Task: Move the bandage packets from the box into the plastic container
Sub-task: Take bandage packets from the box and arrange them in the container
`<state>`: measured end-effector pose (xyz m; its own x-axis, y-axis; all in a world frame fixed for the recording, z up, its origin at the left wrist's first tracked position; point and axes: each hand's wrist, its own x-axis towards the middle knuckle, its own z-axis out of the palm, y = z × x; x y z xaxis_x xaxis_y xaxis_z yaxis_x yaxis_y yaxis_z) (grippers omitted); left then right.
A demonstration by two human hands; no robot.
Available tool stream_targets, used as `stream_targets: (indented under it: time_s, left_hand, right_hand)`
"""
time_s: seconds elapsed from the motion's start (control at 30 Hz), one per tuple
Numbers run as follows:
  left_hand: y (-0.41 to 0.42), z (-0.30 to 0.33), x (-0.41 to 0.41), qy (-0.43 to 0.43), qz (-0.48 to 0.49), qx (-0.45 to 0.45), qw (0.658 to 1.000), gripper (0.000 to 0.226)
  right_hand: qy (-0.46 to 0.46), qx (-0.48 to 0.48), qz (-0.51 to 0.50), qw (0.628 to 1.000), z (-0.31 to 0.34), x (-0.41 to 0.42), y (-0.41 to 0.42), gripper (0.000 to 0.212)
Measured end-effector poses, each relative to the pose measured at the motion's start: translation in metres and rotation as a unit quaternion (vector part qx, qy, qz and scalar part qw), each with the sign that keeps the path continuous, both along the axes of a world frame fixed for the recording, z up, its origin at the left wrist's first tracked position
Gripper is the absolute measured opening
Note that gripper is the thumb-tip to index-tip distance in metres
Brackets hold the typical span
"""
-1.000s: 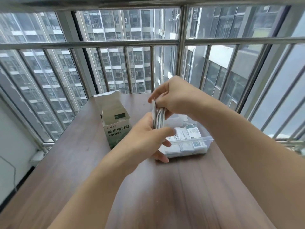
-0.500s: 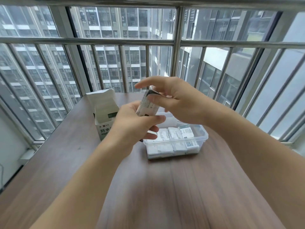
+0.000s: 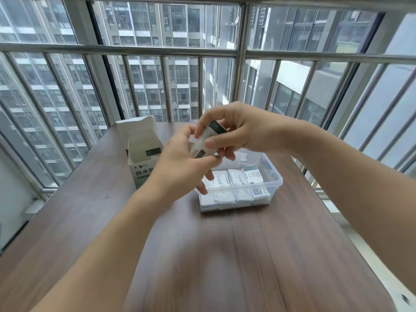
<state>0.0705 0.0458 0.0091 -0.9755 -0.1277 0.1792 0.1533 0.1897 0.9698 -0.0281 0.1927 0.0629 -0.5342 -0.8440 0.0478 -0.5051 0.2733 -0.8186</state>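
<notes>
- Both hands meet in the air above the far-left corner of the clear rectangular plastic container [image 3: 273, 183]; between them is a small stack of white bandage packets with dark green ends [image 3: 206, 144].
- Right hand [image 3: 242, 129] grasps the stack from above, thumb on the front face and fingers curled over the dark top edge; likely it is peeling or fanning packets off.
- Left hand [image 3: 180, 161] is curled round the stack's lower part from below and the left, supporting it so the right can sort; lower fingers hang loose toward the container.
- Stack is tilted, top leaning right, held clear of the container rim; exact packet count can't be told.
- Container sits on the dark brown wooden surface [image 3: 225, 255], already holding rows of flat white packets [image 3: 234, 179], laid side by side and stacked so they pack tight.
- White and green cardboard box with its top flap open [image 3: 144, 154] stands upright just left of the container, near for short reaches; whether any packets are left inside is hidden.
- Judgement: transfer well along, the held batch not yet placed.
- Metal window bars [image 3: 240, 55] behind, apartment blocks outside.
</notes>
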Motion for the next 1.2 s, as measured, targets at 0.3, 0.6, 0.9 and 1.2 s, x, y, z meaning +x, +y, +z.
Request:
stream_targets:
  time_s: [0.3,0.6,0.9,1.2]
  left_hand:
    - [-0.013,-0.033,0.014,0.139,0.227,-0.043,0.963,0.025]
    - [-0.010,-0.086,0.016,0.069,0.155,-0.088,0.982,0.056]
    - [-0.014,-0.098,0.011,0.114,0.115,-0.250,0.954,0.081]
    - [-0.013,-0.099,0.009,0.122,0.112,-0.259,0.952,0.077]
  right_hand:
    - [-0.107,0.156,-0.062,0.980,0.000,-0.048,0.010,0.017]
    - [-0.024,0.312,-0.002,0.950,-0.033,-0.043,-0.035,0.021]
    - [-0.035,0.267,-0.046,0.962,-0.057,-0.036,-0.042,0.033]
    - [-0.002,0.261,-0.077,0.962,-0.061,-0.024,-0.039,0.048]
